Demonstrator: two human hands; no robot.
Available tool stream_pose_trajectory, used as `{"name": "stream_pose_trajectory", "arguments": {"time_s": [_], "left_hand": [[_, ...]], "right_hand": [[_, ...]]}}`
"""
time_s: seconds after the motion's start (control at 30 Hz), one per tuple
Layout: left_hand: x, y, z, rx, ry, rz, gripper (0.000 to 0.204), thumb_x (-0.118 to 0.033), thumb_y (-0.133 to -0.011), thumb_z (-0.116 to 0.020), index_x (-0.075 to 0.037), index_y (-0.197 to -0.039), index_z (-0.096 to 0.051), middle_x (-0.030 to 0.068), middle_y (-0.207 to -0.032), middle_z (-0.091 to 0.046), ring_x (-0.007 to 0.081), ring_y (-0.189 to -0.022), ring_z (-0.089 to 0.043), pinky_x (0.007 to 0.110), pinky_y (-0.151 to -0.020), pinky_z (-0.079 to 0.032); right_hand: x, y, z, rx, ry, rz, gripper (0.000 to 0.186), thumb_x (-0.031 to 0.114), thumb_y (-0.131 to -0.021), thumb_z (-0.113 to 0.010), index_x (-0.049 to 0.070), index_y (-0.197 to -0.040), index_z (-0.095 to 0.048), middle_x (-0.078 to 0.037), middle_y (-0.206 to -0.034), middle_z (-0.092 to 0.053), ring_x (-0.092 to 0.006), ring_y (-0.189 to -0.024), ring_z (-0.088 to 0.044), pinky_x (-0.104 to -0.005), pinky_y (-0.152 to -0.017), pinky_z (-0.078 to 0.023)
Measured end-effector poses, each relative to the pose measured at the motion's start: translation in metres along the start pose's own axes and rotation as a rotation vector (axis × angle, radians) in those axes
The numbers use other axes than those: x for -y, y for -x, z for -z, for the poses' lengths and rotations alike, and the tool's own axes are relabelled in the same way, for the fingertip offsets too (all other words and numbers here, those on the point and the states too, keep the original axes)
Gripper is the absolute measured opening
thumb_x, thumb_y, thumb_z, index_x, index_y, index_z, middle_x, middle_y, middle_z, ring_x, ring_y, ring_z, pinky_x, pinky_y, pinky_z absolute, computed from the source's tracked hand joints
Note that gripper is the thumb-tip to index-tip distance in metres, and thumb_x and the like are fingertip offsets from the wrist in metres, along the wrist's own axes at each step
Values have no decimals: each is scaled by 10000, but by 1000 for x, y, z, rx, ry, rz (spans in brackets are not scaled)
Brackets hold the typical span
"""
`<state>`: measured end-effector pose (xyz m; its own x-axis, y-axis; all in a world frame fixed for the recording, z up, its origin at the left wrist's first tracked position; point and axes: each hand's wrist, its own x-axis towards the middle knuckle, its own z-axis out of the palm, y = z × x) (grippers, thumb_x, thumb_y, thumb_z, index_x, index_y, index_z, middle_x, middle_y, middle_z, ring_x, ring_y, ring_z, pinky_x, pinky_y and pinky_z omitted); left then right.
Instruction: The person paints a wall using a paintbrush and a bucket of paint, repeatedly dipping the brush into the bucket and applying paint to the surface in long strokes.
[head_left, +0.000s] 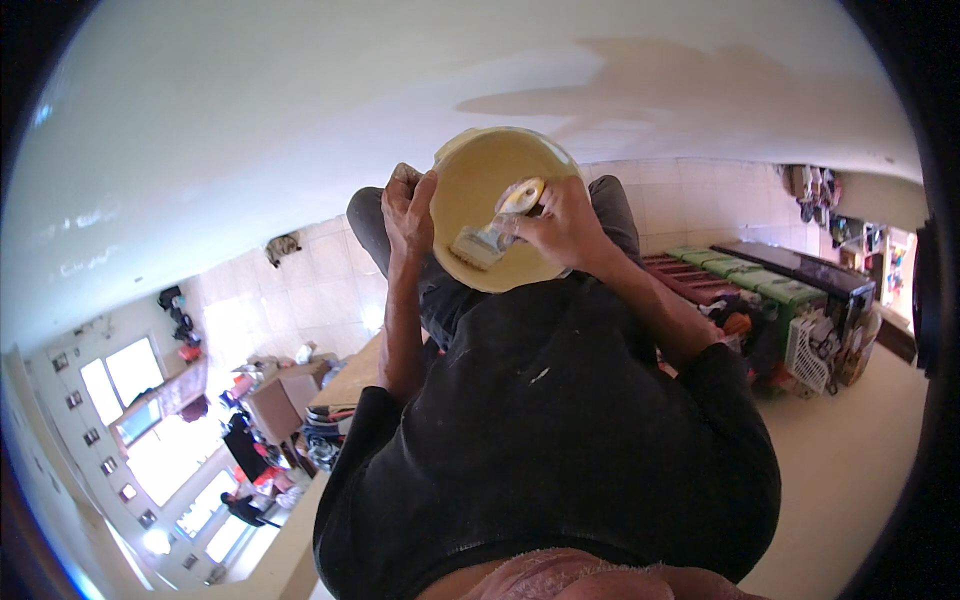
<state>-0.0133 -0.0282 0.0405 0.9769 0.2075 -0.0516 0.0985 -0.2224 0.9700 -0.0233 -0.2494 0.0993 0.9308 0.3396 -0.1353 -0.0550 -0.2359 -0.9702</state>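
Note:
A round, pale yellow bucket (478, 165) is held in front of my body, its open top facing up. My left hand (408, 210) grips the bucket's left rim, fingers on the outside and thumb along the edge. In my right hand (565, 225) is a wide paintbrush (480, 246), its pale handle smeared with paint. The bristles point down and to the left inside the bucket, close to its lower wall. Whether any paint lies in the bottom I cannot make out, since its inside is the same yellow all over.
A white wall (300, 110) rises just beyond the bucket, with a shadow on it. Pale floor tiles (300, 285) lie far below. Stacked furniture and green boxes (745, 275) stand at right. Cardboard boxes (285, 400) are at left, with another person (245, 508) farther off near windows.

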Motion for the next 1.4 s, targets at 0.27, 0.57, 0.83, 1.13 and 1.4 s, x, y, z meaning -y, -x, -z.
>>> {"name": "stream_pose_trajectory", "arguments": {"time_s": [0.27,0.57,0.83,1.13,1.4], "left_hand": [[0,-4,-2,8,-66,-58,288,-200,-878,-600,-50,-694,-436,-23,-619,-406,77,-612,-337,276,-530,-309],[-12,3,-4,30,-75,-54,328,-219,-879,-599,-6,-691,-433,30,-607,-410,117,-596,-352,320,-531,-325],[26,-6,-1,30,-463,-561,327,-214,-887,-550,0,-682,-413,50,-609,-372,145,-605,-336,351,-536,-323],[17,-2,-6,40,-37,-99,279,-175,-885,-561,-33,-697,-411,27,-641,-347,140,-622,-353,333,-558,-320],[18,-4,-7,-8,-410,-588,333,-200,-877,-560,-3,-686,-371,77,-604,-302,167,-595,-312,358,-538,-302]], "right_hand": [[2,-16,31,-59,560,584,207,49,-747,-742,40,-947,-689,-119,-900,-705,-266,-743,-684,-338,-637,-540],[5,26,47,-266,258,488,168,129,-812,-699,49,-960,-700,-152,-821,-699,-281,-647,-672,-373,-593,-533],[-42,9,-1,-63,181,363,266,114,-735,-738,24,-976,-672,-176,-928,-683,-330,-834,-665,-404,-711,-507],[-7,-14,28,-81,462,730,301,132,-742,-743,42,-1019,-669,-147,-962,-681,-331,-811,-663,-419,-706,-524],[-9,13,36,-204,447,536,274,104,-739,-759,36,-992,-680,-130,-871,-695,-290,-733,-679,-397,-666,-542]]}}
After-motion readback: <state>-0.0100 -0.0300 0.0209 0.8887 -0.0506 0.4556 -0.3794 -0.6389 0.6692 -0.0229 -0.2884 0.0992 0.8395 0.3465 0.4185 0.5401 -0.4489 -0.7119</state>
